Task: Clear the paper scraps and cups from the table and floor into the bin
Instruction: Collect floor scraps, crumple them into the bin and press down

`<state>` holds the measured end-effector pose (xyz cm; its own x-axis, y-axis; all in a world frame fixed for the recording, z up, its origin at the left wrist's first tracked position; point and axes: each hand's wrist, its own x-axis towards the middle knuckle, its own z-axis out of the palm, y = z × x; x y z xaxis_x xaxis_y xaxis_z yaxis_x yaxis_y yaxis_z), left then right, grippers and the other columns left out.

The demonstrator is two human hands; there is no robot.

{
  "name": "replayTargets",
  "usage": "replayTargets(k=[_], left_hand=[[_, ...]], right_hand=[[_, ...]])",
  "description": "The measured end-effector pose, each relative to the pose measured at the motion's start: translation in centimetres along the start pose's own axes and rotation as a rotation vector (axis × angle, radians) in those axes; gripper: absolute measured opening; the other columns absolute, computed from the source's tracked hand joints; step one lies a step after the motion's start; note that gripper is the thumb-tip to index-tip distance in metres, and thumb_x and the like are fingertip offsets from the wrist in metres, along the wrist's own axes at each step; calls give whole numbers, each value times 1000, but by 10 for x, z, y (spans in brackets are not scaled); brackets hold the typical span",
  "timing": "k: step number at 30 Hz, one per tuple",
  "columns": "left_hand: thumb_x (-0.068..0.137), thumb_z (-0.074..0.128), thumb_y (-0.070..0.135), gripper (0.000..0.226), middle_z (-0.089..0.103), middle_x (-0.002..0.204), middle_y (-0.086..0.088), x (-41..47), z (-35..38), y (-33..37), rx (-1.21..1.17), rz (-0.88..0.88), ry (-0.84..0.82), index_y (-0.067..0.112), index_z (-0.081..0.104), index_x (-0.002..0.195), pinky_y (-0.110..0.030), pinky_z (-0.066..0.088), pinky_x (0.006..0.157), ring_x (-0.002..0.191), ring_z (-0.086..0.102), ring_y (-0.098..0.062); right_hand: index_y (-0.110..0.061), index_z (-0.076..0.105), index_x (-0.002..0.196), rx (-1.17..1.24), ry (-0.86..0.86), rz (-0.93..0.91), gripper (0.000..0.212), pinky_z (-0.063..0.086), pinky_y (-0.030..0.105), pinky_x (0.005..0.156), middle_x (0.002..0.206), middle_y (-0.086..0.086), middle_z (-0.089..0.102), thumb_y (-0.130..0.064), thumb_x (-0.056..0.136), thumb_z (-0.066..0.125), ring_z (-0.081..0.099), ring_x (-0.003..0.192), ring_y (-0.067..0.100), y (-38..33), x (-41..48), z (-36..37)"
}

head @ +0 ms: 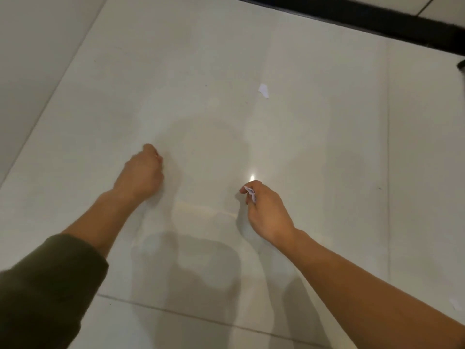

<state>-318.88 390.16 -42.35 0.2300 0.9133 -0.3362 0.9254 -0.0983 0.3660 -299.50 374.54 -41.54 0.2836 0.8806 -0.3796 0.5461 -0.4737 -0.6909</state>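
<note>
I look down at a glossy pale tiled floor (314, 137). My right hand (266, 210) is low over the floor, its fingers curled round small white paper scraps (250, 192) that stick out at the fingertips. My left hand (143, 172) hovers to the left with its fingers curled; I cannot see anything in it. A white paper scrap (263, 90) lies on the floor ahead, well beyond both hands. Another pale scrap (456, 304) shows at the right edge. No cup and no bin are in view.
A pale wall (30, 59) runs along the left. A black strip (364, 20) crosses the floor at the top right. A dark object (462, 64) pokes in at the right edge. My shadow falls on the tiles between my arms.
</note>
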Motion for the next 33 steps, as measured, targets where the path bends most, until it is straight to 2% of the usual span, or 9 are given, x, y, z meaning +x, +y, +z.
replayTargets(k=[5,10,14,17,21,25,27,30,33], left_hand=[[95,33,6,26,60,99,-8,-24,25,80,-183,189,-55,8,52,113,-27,36,75,88,53,-24],[99,35,34,39,66,101,-14,19,42,140,-97,255,41,5,62,100,-33,39,78,96,57,-33],[97,42,24,40,55,122,-30,66,55,194,-86,218,48,13,41,135,-41,40,93,112,51,-44],[98,41,24,55,44,133,-33,97,60,222,71,271,0,16,19,148,-46,35,98,119,44,-48],[98,40,25,60,39,138,-31,146,73,230,245,262,-77,17,9,149,-47,32,102,123,40,-47],[98,39,27,36,51,115,-36,171,87,223,324,278,-99,-2,43,118,-54,40,91,107,49,-51],[92,40,43,45,58,98,-32,184,104,212,286,350,-74,0,52,99,-53,45,83,94,55,-48],[90,48,46,51,57,124,-25,138,110,223,91,315,-17,6,60,119,-47,36,105,115,51,-43],[93,53,30,36,61,122,-19,96,108,236,3,368,99,5,65,116,-36,38,100,115,54,-36]], right_hand=[[-17,45,68,84,157,89,25,32,22,58,64,-7,45,-24,92,43,42,59,8,9,-5,-23],[-13,35,53,47,279,158,49,34,29,58,50,0,39,-36,96,42,37,49,13,42,-20,-61],[-9,68,89,72,272,242,38,39,19,75,84,2,67,-26,100,36,62,86,19,80,-52,-88],[-11,65,107,96,312,242,32,37,16,83,107,2,67,-20,99,35,60,101,16,102,-63,-97],[-11,66,107,163,374,249,34,40,20,83,106,3,68,-26,99,37,60,96,15,109,-62,-109],[-13,65,109,186,418,294,33,33,13,72,106,-2,68,-25,99,37,56,88,7,122,-73,-123],[-13,66,108,184,431,327,32,34,13,71,103,-1,68,-23,99,37,52,83,4,132,-82,-126],[-14,67,106,199,451,394,31,34,9,66,95,-6,65,-22,98,38,50,82,2,144,-91,-128],[-16,67,103,206,464,409,30,34,8,63,83,-15,57,-24,98,39,50,74,0,143,-87,-125]])
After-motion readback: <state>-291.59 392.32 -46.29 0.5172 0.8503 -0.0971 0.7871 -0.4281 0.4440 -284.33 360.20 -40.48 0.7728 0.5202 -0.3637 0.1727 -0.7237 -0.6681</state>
